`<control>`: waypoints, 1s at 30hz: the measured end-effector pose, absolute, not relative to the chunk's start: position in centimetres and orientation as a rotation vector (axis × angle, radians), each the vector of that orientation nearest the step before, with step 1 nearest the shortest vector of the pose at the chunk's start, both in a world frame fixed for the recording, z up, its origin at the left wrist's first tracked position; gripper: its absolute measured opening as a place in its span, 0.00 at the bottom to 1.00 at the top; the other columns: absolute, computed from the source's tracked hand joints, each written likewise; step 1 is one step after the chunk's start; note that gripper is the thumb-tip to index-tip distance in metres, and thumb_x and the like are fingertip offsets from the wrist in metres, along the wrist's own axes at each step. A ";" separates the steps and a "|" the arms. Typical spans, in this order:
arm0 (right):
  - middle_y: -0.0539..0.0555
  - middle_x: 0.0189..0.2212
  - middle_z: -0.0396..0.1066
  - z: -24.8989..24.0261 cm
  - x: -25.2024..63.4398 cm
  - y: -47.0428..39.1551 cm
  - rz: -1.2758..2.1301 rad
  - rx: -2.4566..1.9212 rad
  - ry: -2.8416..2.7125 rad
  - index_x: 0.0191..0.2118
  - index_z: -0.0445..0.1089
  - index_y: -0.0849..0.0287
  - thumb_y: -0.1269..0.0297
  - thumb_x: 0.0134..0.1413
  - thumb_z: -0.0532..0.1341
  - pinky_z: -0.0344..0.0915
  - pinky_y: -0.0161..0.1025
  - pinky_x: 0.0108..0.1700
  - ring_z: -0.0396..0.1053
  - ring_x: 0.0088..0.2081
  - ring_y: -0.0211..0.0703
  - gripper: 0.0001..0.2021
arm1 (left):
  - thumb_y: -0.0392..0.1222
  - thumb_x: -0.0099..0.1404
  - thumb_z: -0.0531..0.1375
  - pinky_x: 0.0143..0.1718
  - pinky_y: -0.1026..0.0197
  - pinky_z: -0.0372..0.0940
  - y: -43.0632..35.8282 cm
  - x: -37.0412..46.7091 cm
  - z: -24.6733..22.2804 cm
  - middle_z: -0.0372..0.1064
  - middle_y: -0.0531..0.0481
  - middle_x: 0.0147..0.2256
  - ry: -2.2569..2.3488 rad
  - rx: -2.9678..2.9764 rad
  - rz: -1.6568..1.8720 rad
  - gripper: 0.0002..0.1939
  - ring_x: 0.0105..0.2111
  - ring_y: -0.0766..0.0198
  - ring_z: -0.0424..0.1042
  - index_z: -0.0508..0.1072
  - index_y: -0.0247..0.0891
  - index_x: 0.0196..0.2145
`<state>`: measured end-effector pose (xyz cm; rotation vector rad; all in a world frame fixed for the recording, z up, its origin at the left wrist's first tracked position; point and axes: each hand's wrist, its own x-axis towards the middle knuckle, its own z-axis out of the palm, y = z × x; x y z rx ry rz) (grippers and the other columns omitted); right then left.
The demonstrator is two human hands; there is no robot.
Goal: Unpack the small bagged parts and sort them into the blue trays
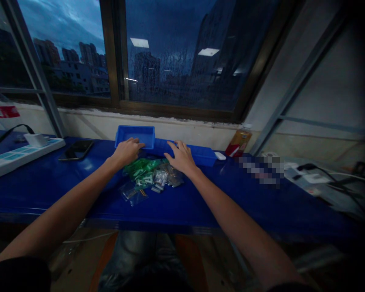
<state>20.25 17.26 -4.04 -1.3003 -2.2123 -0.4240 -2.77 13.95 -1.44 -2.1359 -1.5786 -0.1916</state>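
Observation:
My left hand (128, 152) is at the front edge of a blue bin (136, 136), with its fingers reaching over the rim; whether they grip it is hard to make out. To the right, my right hand (181, 157) is spread, thumb and fingers apart, in front of a row of blue bins (202, 155), holding nothing. Between and below the hands lies a pile of green plastic bags (142, 169) and clear bags with small metal parts (167, 175). Nearer the table's front edge are small clear bags (134, 194) with brass-coloured pieces.
On the blue table (109, 202), a phone (76, 150) and a white power strip (27, 155) lie at the left, near a bottle (3, 109). A white mouse-like object (220, 155), a brown-red packet (239, 142) and cables (331, 178) sit at the right. A window is behind.

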 end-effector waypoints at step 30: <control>0.56 0.41 0.64 -4.7 22.5 19.9 -0.224 -1.328 -2.248 0.41 0.67 0.59 0.66 0.54 0.53 0.59 0.37 0.46 0.64 0.43 0.42 0.10 | 0.44 0.59 0.52 0.44 0.48 0.59 17.2 -5.2 -1.7 0.60 0.42 0.46 -1.661 -2.287 -0.250 0.23 0.48 0.50 0.59 0.59 0.48 0.53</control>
